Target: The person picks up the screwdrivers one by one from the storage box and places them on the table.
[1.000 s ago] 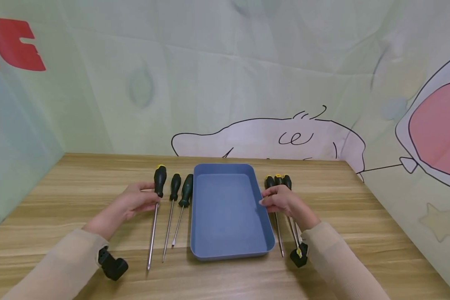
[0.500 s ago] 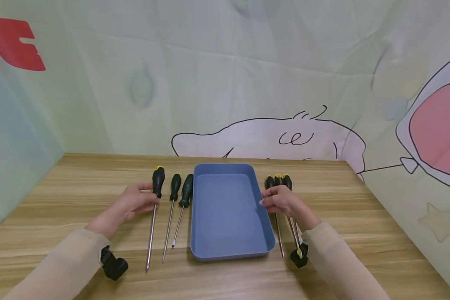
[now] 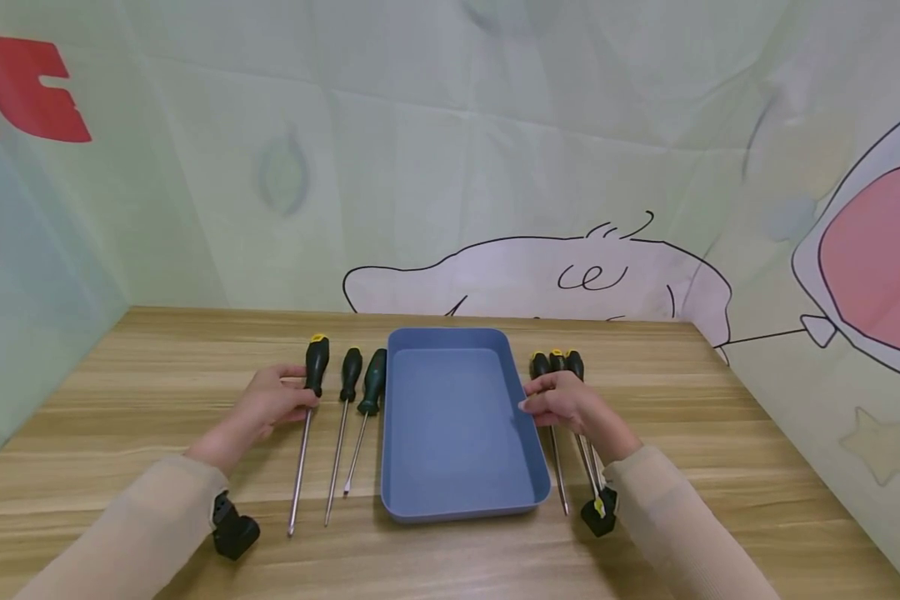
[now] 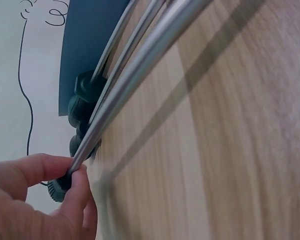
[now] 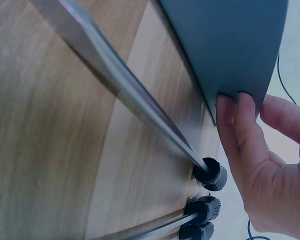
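My left hand (image 3: pixel 273 398) pinches a long screwdriver (image 3: pixel 317 364) between thumb and fingers, where its black, yellow-capped handle meets the steel shaft. In the left wrist view the shaft (image 4: pixel 132 75) slants up to the right above the wood, casting a shadow. Just right of it lie two more dark-handled screwdrivers (image 3: pixel 350 373), side by side. A blue rectangular tray (image 3: pixel 457 417) stands in the middle with nothing in it. My right hand (image 3: pixel 566 400) holds the tray's right rim, with fingertips (image 5: pixel 246 102) against the outer wall.
Several screwdrivers (image 3: pixel 538 363) with black and yellow handles lie right of the tray, partly hidden under my right hand and wrist. The wooden table (image 3: pixel 157 367) ends at the back against a printed cloth backdrop (image 3: pixel 450 167).
My left hand and the long screwdriver have shifted slightly left, away from the two beside it. The tray and my right hand look unmoved.
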The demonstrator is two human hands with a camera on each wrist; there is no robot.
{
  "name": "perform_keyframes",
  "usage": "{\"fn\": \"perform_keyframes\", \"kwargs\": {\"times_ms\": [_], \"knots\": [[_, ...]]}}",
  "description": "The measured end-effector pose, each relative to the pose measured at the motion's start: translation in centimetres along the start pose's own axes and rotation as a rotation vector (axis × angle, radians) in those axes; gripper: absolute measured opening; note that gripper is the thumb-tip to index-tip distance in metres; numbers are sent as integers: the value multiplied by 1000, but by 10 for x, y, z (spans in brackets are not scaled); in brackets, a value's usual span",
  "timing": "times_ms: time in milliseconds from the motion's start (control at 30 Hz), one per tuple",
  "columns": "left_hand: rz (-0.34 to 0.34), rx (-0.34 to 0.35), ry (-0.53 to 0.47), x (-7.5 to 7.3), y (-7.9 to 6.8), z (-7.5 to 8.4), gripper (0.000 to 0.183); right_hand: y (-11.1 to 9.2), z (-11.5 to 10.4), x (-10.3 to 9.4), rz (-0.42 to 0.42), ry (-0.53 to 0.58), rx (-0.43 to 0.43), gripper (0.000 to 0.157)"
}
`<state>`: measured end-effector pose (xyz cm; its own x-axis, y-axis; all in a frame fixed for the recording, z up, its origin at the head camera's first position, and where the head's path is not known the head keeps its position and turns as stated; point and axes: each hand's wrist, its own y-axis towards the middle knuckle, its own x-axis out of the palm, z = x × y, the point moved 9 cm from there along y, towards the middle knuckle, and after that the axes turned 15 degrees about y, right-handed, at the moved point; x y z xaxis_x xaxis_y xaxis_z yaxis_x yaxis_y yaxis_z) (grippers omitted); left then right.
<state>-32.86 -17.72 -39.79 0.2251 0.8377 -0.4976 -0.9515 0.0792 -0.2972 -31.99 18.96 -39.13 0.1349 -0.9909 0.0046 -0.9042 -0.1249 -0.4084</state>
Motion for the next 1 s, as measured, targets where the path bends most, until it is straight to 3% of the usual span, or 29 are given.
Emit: {"fn": "perform_keyframes", "kwargs": {"times_ms": [500, 1000], "knots": [[83, 10, 128, 4, -3, 3, 57, 0, -1, 3, -9, 7, 3, 38], [82, 11, 125, 6, -4, 4, 59, -1, 1, 0, -8, 0, 7, 39]]}}
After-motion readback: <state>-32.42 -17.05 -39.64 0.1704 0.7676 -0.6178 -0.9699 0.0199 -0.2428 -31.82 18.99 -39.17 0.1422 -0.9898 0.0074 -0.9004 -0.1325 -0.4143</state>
